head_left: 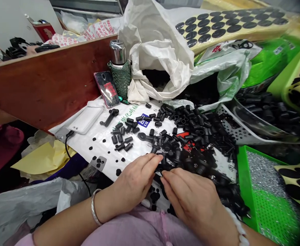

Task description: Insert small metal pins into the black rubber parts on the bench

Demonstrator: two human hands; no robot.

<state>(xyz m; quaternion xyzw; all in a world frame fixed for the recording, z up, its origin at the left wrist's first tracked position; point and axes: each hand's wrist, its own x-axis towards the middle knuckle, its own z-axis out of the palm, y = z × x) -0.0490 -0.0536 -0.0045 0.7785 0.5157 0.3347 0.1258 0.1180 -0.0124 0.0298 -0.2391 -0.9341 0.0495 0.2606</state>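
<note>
My left hand (133,182) reaches forward with its fingers pinched on a small black plastic cap (163,160) at the near edge of a heap of black plastic caps (191,136). My right hand (193,198) is beside it, fingers bunched together, fingertips touching something small and black that I cannot make out. Both hands hover over a white printed sheet (106,136) strewn with loose black tubes (121,138) and round black pads (93,159). A silver bangle circles my left wrist.
A phone (107,89) leans on a steel flask (118,65) at the back. A white plastic bag (155,51) gapes behind the heap. Green baskets (265,205) and yellow sheets of black discs (224,24) lie right. A white power bank (84,119) lies left.
</note>
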